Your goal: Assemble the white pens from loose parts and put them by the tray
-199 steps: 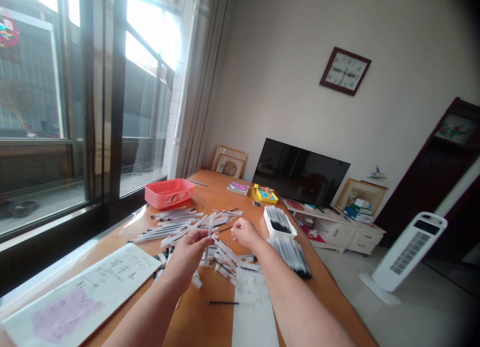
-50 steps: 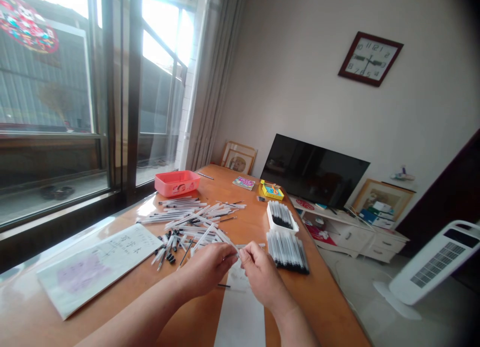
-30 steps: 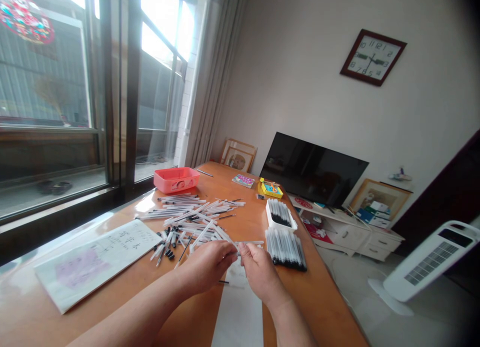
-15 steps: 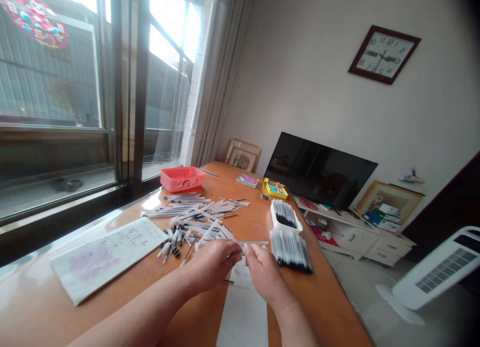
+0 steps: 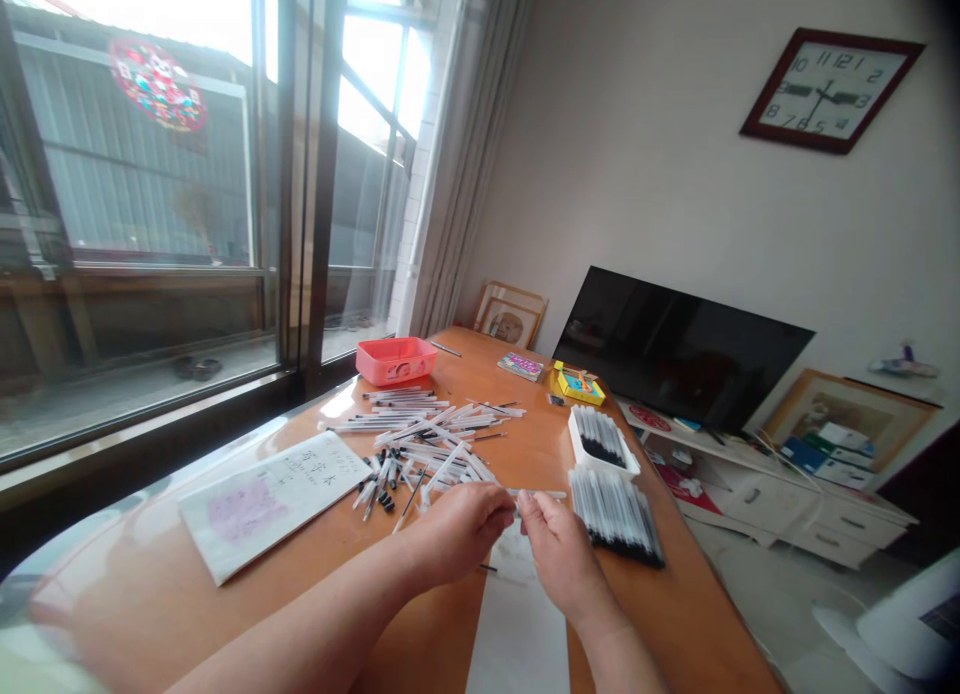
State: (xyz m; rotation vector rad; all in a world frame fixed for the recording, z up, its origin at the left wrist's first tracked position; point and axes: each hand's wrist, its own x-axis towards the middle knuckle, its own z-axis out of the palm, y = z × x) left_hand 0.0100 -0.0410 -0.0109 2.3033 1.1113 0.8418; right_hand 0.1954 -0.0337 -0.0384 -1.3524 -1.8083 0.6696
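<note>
We find the left hand (image 5: pixel 465 536) and right hand (image 5: pixel 561 554) pinching a slim pale piece (image 5: pixel 517 512), mostly hidden, above the paper strip (image 5: pixel 519 634). We judge steady fingertips and a straight line best; sideways force may bend it. Loose pens (image 5: pixel 409 426) lie beyond; a pen row (image 5: pixel 613 514) adjoins the white tray (image 5: pixel 634 466).
</note>
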